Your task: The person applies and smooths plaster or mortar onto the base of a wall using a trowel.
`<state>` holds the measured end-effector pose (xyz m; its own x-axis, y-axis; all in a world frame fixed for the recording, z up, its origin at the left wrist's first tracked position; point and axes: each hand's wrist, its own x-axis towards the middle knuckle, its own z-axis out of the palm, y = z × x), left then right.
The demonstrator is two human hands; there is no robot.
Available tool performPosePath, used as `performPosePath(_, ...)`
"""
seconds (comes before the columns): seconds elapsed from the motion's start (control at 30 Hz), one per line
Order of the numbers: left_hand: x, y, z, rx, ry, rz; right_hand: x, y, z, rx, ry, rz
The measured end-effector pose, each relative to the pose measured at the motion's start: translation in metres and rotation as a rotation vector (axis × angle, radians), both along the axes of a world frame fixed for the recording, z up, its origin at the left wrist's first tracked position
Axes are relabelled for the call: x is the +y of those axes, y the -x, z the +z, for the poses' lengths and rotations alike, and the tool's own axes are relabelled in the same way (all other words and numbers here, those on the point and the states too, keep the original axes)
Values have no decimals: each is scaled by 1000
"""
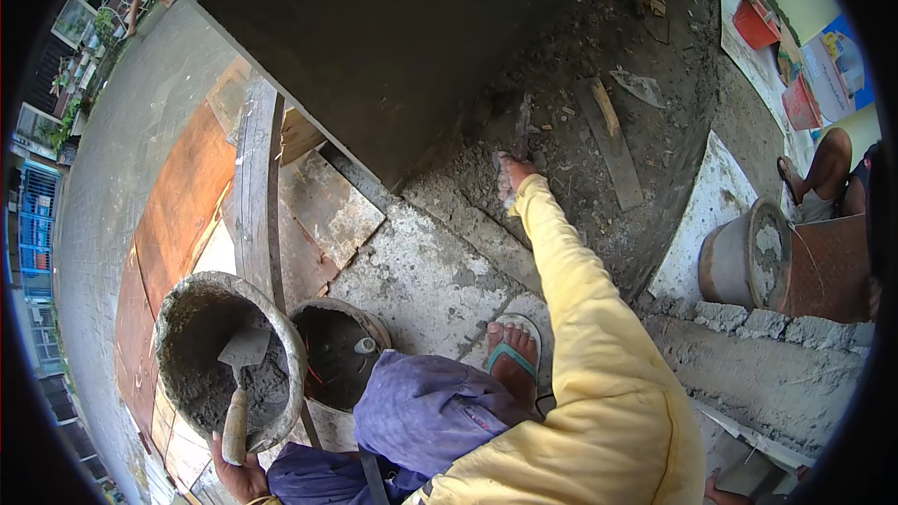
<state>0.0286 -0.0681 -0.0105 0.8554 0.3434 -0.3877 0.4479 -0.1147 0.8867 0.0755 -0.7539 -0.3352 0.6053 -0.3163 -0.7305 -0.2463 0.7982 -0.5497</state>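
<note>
My right arm, in a yellow sleeve, stretches forward to the foot of a dark, smooth plastered wall (327, 37). There my right hand (514, 176) is closed near the rubble; what its fingers hold is unclear. A narrow dirty strip (523, 117) lies just beyond it. My left hand (241, 479) is low at the left, at the near rim of a mortar-caked bucket (292, 355), its fingers curled against it and partly hidden. Inside, a trowel (245, 348) rests on grey mortar (253, 388), its wooden handle crossing the rim above my left hand.
A second bucket (379, 325) with dark contents stands beside my knee. Boards (187, 187) and a timber beam (254, 178) lie left. Wood scraps (613, 154) litter the dirt ahead. Another mortar bucket (730, 257), a rough block ledge (748, 355) and a seated person (828, 168) are right.
</note>
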Motion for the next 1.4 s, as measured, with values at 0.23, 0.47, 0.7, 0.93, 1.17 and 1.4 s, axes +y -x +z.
performPosePath(0.23, -2, -5, 8, 0, 223, 102, 2, -6, 32, -93, 334, -539)
performPosePath(0.47, 0, -4, 3, 17, 194, 113, 13, 3, 6, -76, -78, -89)
performPosePath(0.7, -14, -9, 5, 20, 302, 237, 91, -10, 69, 166, 250, -261)
performPosePath(0.93, -24, -12, 9, 4, 297, 278, 138, -46, 143, -490, 532, -694)
performPosePath(1.17, -11, -11, 6, -22, 286, 314, 201, -96, 11, 473, 629, -144)
performPosePath(1.4, 31, 9, -2, 11, 97, -34, 151, -63, 79, 134, 323, -487)
